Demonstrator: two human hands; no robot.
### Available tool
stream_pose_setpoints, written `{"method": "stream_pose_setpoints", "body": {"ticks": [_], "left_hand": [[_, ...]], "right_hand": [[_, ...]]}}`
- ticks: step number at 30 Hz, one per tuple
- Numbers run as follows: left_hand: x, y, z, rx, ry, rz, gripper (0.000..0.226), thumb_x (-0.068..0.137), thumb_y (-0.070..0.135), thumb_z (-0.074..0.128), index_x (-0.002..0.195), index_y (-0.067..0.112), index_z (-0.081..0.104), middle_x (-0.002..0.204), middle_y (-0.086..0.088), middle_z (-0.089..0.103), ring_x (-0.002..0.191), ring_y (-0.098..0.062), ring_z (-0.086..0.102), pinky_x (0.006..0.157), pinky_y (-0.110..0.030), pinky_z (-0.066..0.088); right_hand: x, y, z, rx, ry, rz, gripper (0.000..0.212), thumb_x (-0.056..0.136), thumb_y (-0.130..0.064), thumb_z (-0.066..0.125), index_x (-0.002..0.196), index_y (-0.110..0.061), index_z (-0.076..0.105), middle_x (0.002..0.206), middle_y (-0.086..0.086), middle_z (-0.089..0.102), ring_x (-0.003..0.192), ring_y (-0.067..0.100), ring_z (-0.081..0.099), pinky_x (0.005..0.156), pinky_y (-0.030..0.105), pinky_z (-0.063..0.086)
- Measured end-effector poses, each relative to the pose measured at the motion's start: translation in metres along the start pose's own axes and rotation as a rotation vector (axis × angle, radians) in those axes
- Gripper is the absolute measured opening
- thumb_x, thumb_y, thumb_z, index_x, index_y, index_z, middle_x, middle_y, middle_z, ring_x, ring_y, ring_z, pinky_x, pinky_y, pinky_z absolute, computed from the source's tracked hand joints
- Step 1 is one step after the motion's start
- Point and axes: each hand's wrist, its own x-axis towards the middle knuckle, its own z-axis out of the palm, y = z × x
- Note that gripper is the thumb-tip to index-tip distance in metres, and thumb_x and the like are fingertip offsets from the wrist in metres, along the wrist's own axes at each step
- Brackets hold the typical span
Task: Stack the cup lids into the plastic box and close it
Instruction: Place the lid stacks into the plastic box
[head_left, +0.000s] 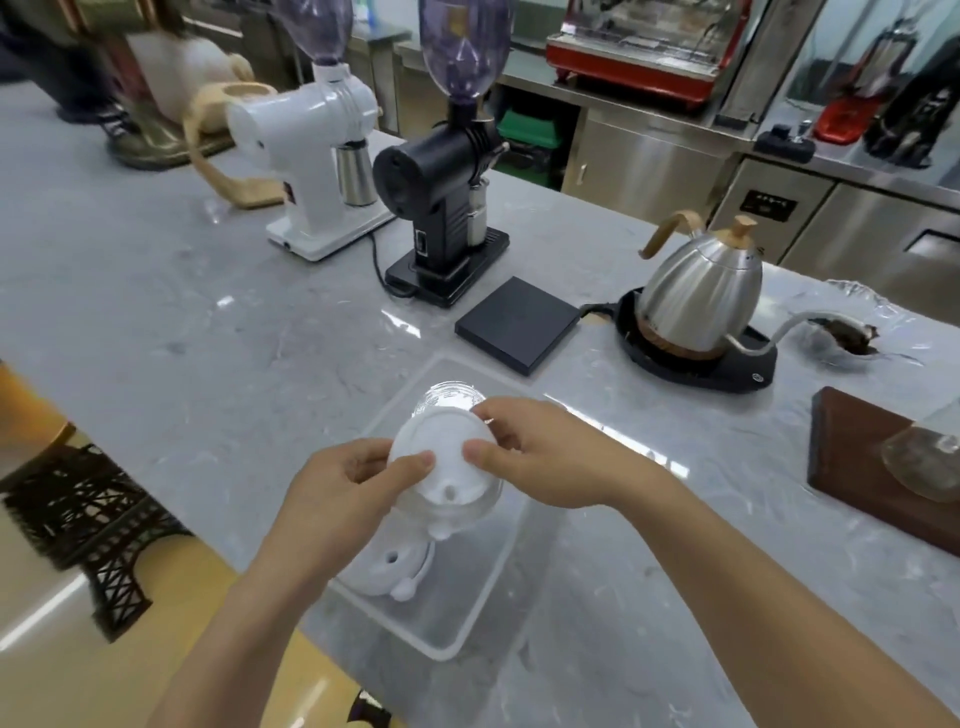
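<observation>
A clear plastic box (470, 621) lies on the grey marble counter in front of me. Over its middle, both hands hold a white cup lid (447, 470) on top of a stack of clear lids. My left hand (345, 486) pinches its left rim with thumb on top. My right hand (540, 457) pinches its right rim. A clear lid (449, 400) shows just behind the white one. Another white lid (389, 569) rests in the box near its left front wall.
Behind the box lie a black scale (517, 322), a black grinder (447, 208), a white grinder (322, 166) and a steel kettle (701, 301) on its base. A dark wooden board (852, 457) with glassware sits at the right. The counter edge runs along the left.
</observation>
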Motion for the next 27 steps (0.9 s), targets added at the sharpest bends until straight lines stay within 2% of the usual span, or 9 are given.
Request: {"method": "stream_pose_setpoints", "body": {"ticks": [2, 4, 6, 9, 15, 17, 19, 23, 27], "left_hand": [[-0.001, -0.003, 0.001, 0.068, 0.005, -0.014, 0.029, 0.064, 0.058, 0.075, 0.086, 0.040, 0.082, 0.084, 0.014, 0.080, 0.078, -0.009, 0.073, 0.087, -0.042, 0.059], [-0.003, -0.005, 0.004, 0.162, 0.009, -0.012, 0.025, 0.069, 0.060, 0.076, 0.084, 0.041, 0.081, 0.082, 0.014, 0.078, 0.076, -0.014, 0.073, 0.082, -0.039, 0.058], [-0.004, -0.006, 0.008, 0.265, -0.012, 0.008, 0.027, 0.075, 0.060, 0.073, 0.086, 0.037, 0.081, 0.080, 0.009, 0.079, 0.074, -0.018, 0.073, 0.077, -0.042, 0.057], [-0.004, -0.005, 0.016, 0.417, -0.014, 0.041, 0.030, 0.080, 0.061, 0.071, 0.088, 0.033, 0.081, 0.080, 0.006, 0.077, 0.067, -0.011, 0.068, 0.076, -0.045, 0.057], [0.000, -0.004, 0.019, 0.631, -0.028, 0.026, 0.076, 0.067, 0.082, 0.037, 0.095, 0.025, 0.079, 0.085, 0.004, 0.078, 0.083, -0.005, 0.066, 0.093, -0.038, 0.044], [0.000, -0.003, 0.018, 0.669, -0.031, 0.038, 0.080, 0.067, 0.083, 0.031, 0.097, 0.026, 0.079, 0.088, 0.005, 0.079, 0.089, -0.005, 0.065, 0.095, -0.037, 0.039], [0.000, -0.002, 0.018, 0.657, -0.026, 0.052, 0.073, 0.072, 0.080, 0.038, 0.097, 0.025, 0.079, 0.090, 0.005, 0.080, 0.091, -0.007, 0.067, 0.098, -0.038, 0.040], [-0.004, -0.002, 0.014, 0.479, 0.057, 0.076, 0.037, 0.081, 0.063, 0.070, 0.086, 0.028, 0.079, 0.084, 0.009, 0.077, 0.068, -0.009, 0.070, 0.090, -0.043, 0.053], [-0.008, -0.002, 0.010, 0.485, 0.097, 0.072, 0.028, 0.077, 0.061, 0.075, 0.080, 0.034, 0.074, 0.082, 0.016, 0.072, 0.071, -0.008, 0.068, 0.074, -0.033, 0.052]], "right_hand": [[0.002, 0.001, 0.000, -0.081, -0.055, -0.002, 0.028, 0.099, -0.040, 0.054, 0.117, -0.021, 0.064, 0.109, -0.003, 0.068, 0.098, 0.017, 0.064, 0.091, 0.043, 0.053], [0.002, 0.004, -0.002, -0.133, -0.109, 0.012, 0.029, 0.098, -0.040, 0.054, 0.113, -0.017, 0.065, 0.108, 0.001, 0.070, 0.099, 0.021, 0.065, 0.090, 0.045, 0.053], [0.002, 0.007, -0.004, -0.183, -0.152, 0.025, 0.029, 0.097, -0.039, 0.056, 0.110, -0.015, 0.065, 0.108, 0.003, 0.070, 0.101, 0.023, 0.065, 0.091, 0.047, 0.052], [0.002, 0.010, -0.005, -0.254, -0.196, 0.030, 0.028, 0.098, -0.038, 0.056, 0.111, -0.015, 0.065, 0.112, 0.002, 0.068, 0.106, 0.024, 0.062, 0.093, 0.045, 0.050], [0.009, 0.009, -0.005, -0.344, -0.270, 0.060, 0.029, 0.101, -0.038, 0.053, 0.114, -0.014, 0.062, 0.113, 0.005, 0.067, 0.105, 0.026, 0.061, 0.094, 0.045, 0.049], [0.011, 0.008, -0.006, -0.358, -0.285, 0.069, 0.029, 0.100, -0.038, 0.053, 0.114, -0.014, 0.062, 0.113, 0.004, 0.066, 0.103, 0.026, 0.061, 0.093, 0.045, 0.050], [0.011, 0.008, -0.007, -0.349, -0.281, 0.071, 0.028, 0.100, -0.038, 0.055, 0.116, -0.016, 0.062, 0.115, 0.003, 0.066, 0.104, 0.025, 0.061, 0.093, 0.044, 0.050], [0.008, 0.008, -0.009, -0.305, -0.244, 0.051, 0.028, 0.098, -0.037, 0.059, 0.119, -0.019, 0.062, 0.116, 0.001, 0.067, 0.106, 0.023, 0.062, 0.093, 0.043, 0.051], [0.006, 0.005, -0.011, -0.254, -0.252, 0.025, 0.032, 0.097, -0.038, 0.059, 0.127, -0.025, 0.058, 0.120, -0.003, 0.067, 0.108, 0.020, 0.062, 0.092, 0.038, 0.052]]}}
